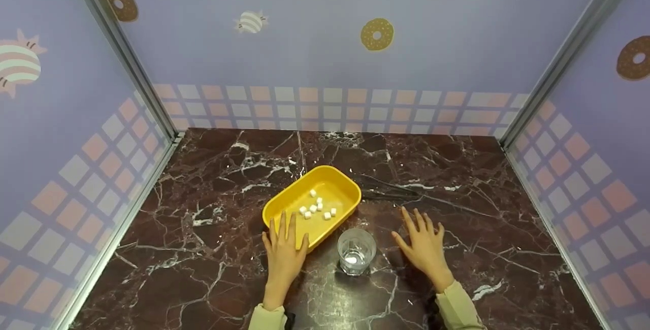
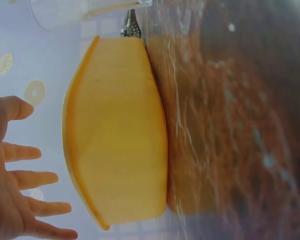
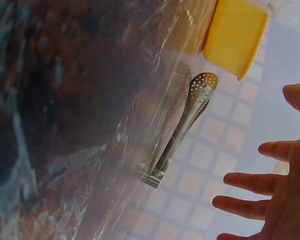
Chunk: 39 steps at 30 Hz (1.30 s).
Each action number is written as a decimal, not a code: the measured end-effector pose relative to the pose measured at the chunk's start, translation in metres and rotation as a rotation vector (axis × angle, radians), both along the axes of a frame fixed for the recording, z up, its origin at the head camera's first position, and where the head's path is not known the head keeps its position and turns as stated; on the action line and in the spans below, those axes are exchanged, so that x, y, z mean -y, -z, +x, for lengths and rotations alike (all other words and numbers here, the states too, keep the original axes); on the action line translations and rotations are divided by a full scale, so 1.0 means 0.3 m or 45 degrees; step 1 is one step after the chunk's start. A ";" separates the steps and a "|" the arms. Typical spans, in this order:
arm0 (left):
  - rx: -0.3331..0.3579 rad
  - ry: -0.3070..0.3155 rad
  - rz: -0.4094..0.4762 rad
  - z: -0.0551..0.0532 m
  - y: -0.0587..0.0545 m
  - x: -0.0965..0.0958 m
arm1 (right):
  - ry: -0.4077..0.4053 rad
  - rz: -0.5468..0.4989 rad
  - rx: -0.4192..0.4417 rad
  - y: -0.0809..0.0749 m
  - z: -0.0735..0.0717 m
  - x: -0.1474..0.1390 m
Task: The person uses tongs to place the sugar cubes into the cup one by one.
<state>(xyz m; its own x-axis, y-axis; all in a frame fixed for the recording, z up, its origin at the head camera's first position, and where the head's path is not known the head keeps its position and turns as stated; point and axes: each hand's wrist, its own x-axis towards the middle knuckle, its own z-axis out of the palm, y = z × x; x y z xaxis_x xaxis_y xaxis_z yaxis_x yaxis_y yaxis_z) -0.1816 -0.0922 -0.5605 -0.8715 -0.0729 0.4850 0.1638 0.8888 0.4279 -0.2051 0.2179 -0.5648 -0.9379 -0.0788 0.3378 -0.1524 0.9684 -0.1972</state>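
A yellow plastic tray [image 1: 332,188] with several small white cubes [image 1: 313,208] in it sits on the marble-patterned table. My left hand [image 1: 285,259], fingers spread, hovers over the tray's near left rim; the left wrist view shows a gap between the fingers and the tray [image 2: 117,130]. Right of the tray stands a clear drinking glass [image 1: 356,249]; its contents are hard to make out. My right hand [image 1: 425,246] is spread to the right of the glass, holding nothing. Beyond it lie metal tongs [image 3: 182,130] with perforated ends, faint against the dark table in the head view.
Pale purple walls [image 1: 315,61] printed with doughnuts, candies and checks enclose the table [image 1: 213,269] at the back and both sides. Metal corner posts [image 1: 137,66] stand at the back left and back right.
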 end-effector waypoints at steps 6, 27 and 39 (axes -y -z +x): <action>0.017 -0.041 0.034 -0.011 0.009 0.026 | -0.001 -0.006 0.014 0.002 -0.002 -0.006; 0.140 -0.078 0.127 -0.015 0.023 0.062 | 0.002 -0.009 0.037 0.026 -0.026 -0.038; 0.258 -0.098 0.135 -0.017 0.022 0.056 | 0.004 0.029 0.051 0.030 -0.058 -0.057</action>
